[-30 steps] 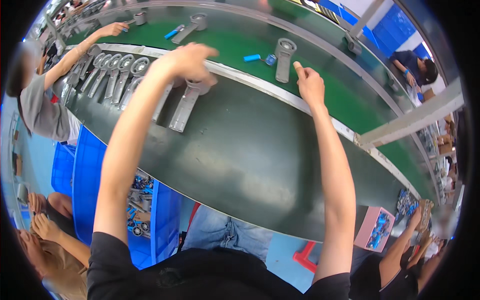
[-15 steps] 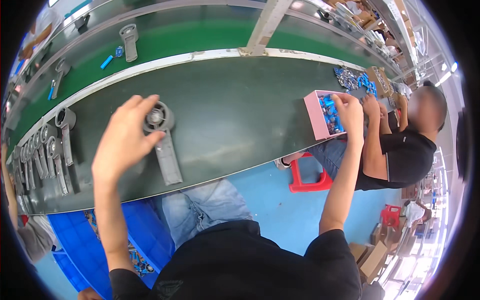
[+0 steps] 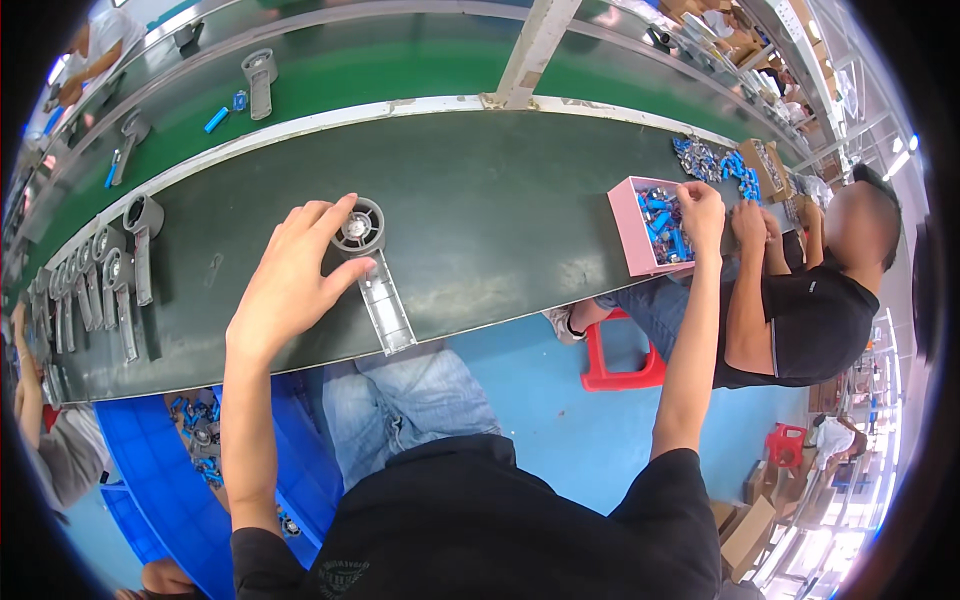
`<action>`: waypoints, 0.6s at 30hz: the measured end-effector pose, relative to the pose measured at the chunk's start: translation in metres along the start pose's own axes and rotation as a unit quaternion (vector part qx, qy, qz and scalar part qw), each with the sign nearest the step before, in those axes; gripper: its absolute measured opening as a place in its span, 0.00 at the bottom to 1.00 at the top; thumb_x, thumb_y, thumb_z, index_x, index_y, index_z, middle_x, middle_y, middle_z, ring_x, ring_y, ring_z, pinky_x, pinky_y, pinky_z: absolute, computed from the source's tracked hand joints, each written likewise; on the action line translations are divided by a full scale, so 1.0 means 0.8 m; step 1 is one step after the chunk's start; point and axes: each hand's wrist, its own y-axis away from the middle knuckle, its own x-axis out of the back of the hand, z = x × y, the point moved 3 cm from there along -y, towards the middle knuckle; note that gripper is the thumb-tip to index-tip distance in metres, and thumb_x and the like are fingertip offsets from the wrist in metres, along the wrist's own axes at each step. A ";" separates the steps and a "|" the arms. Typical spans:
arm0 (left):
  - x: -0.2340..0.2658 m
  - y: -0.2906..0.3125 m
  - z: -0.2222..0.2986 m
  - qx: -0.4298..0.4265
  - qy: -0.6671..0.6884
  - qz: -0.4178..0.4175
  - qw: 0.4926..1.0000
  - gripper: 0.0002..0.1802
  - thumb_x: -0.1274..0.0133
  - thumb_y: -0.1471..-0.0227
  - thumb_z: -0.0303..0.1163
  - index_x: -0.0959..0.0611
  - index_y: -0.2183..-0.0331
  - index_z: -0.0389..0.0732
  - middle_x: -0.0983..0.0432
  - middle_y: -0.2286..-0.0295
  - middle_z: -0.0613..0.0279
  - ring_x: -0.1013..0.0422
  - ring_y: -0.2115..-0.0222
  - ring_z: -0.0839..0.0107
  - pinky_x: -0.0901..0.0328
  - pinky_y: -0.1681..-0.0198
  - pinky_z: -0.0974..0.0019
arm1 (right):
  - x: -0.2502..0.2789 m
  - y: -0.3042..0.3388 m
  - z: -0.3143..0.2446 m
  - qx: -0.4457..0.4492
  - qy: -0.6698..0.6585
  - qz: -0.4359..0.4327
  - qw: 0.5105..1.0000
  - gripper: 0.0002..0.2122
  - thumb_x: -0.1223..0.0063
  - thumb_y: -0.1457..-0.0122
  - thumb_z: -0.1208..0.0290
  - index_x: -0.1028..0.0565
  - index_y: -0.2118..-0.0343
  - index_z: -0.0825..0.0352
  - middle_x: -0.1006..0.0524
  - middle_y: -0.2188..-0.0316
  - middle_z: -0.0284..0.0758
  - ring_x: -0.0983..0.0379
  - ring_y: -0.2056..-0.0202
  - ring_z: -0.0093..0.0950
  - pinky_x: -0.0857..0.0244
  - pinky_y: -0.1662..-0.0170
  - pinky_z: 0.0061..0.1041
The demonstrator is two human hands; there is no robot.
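Note:
A grey handheld-fan housing [image 3: 392, 312] lies on the dark green bench, its open handle toward me and its round head away. My left hand [image 3: 300, 270] grips that head from the left, thumb at the neck and fingertips along the far rim. Over at the right, a pink open box [image 3: 629, 232] holds a heap of blue cylinders with small metal-looking parts [image 3: 662, 218]. My right hand [image 3: 703, 215] is at the box's right side, fingers pinched together over the heap. Whatever is between those fingertips is too small to make out.
Several grey fan housings [image 3: 143, 240] line the bench's left end. Another housing [image 3: 260, 85] lies on the green strip beyond the white rail. Blue bins [image 3: 165, 470] stand below the bench. A co-worker [image 3: 815, 325] sits at the right near loose blue parts and a red stool [image 3: 620, 375].
My left hand has moved the fan housing to the right, and its head now shows more fully. My right hand stays at the pink box, its fingers slightly shifted.

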 end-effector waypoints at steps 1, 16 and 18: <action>0.001 0.000 0.000 0.001 0.013 -0.004 1.000 0.33 0.39 0.52 0.33 0.29 0.44 0.38 0.30 0.52 0.51 0.33 0.51 0.55 0.39 0.46 0.59 | -0.001 -0.002 0.002 -0.002 0.002 0.001 1.000 0.14 0.40 0.49 0.59 0.18 0.67 0.66 0.18 0.70 0.41 0.20 0.64 0.37 0.29 0.57 0.34; 0.015 0.008 0.029 -0.092 0.069 0.164 0.980 0.18 0.40 0.52 0.28 0.20 0.56 0.37 0.26 0.56 0.53 0.30 0.56 0.55 0.34 0.52 0.59 | 0.051 0.119 -0.155 0.146 -0.466 0.033 0.872 0.13 0.40 0.46 0.83 0.25 0.57 0.71 0.22 0.61 0.35 0.26 0.59 0.22 0.32 0.55 0.21; 0.013 0.008 0.048 -0.122 0.095 0.184 0.971 0.20 0.40 0.55 0.23 0.18 0.56 0.38 0.24 0.57 0.52 0.27 0.56 0.57 0.32 0.53 0.62 | 0.045 0.155 -0.204 0.174 -0.531 -0.016 0.829 0.13 0.42 0.46 0.86 0.26 0.57 0.72 0.23 0.58 0.37 0.27 0.56 0.23 0.32 0.52 0.23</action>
